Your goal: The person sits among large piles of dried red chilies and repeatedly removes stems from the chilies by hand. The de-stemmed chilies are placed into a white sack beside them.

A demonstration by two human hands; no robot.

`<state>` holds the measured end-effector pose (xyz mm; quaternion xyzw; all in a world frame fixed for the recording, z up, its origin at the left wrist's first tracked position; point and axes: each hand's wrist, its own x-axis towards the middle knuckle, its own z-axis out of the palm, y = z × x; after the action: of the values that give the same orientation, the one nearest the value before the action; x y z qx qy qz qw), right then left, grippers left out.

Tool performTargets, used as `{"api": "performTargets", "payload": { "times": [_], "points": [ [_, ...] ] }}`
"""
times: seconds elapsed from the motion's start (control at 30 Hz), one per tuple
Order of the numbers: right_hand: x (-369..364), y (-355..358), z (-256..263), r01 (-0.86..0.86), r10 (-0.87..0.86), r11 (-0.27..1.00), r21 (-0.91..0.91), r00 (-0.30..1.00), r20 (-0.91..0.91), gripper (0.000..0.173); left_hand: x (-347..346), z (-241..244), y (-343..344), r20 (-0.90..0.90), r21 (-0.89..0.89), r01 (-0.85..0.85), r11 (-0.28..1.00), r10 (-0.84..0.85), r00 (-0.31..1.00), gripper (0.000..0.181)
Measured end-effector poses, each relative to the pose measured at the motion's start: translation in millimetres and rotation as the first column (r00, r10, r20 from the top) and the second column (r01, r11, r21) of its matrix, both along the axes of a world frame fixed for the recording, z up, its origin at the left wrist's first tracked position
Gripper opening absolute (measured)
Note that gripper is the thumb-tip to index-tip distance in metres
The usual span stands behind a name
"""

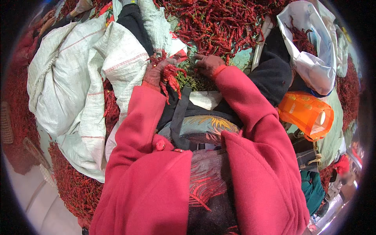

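My left hand (157, 72) is closed around a bunch of dried red chilies (171, 76), their tips hanging out past the fingers. To its right, my right hand (209, 64) hovers at the near edge of a big heap of dried red chilies (217, 26), index finger pointing left. Whether anything is pinched in its curled fingers cannot be made out. Between and below the hands lie loose greenish chili stems (195, 82). Both arms wear red coat sleeves, and my dark-trousered legs flank the heap.
White woven sacks (73, 73) crowd the left side, with chilies showing between their folds. A white plastic bag (312, 64) holding chilies stands at right, above an orange bag (305, 113). More chilies (76, 182) spread lower left. Another person's hand (47, 20) shows at upper left.
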<state>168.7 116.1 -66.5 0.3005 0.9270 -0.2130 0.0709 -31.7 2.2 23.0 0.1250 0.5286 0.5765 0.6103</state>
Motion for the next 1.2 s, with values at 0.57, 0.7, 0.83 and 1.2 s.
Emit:
{"api": "performTargets", "payload": {
  "times": [0.57, 0.7, 0.83, 1.2],
  "points": [
    [33.7, -6.6, 38.4, 0.177, -0.24, 0.966, -0.191, 0.889, -0.389, 0.024, 7.4, 2.0, 0.6, -0.043, -0.045, 0.034, 0.998, -0.036, 0.998, 0.039],
    [-8.8, -1.1, 7.5, 0.115, -0.095, 0.981, -0.155, 0.987, 0.129, 0.028, 8.5, 4.8, 2.6, -0.041, -0.091, 0.054, 0.994, -0.058, 0.997, 0.035],
    [-9.1, -4.3, 22.0, -0.001, 0.007, 0.998, -0.069, 0.996, 0.088, 0.025, 11.5, 16.1, 0.2, -0.05, -0.081, 0.054, 0.995, -0.058, 0.997, 0.032],
    [47.7, -5.8, 76.1, 0.364, -0.79, 0.397, -0.842, 0.603, -0.112, 0.029, 11.6, 4.1, 2.7, -0.162, -0.109, 0.01, 0.994, -0.027, 0.986, 0.041]
  ]
}}
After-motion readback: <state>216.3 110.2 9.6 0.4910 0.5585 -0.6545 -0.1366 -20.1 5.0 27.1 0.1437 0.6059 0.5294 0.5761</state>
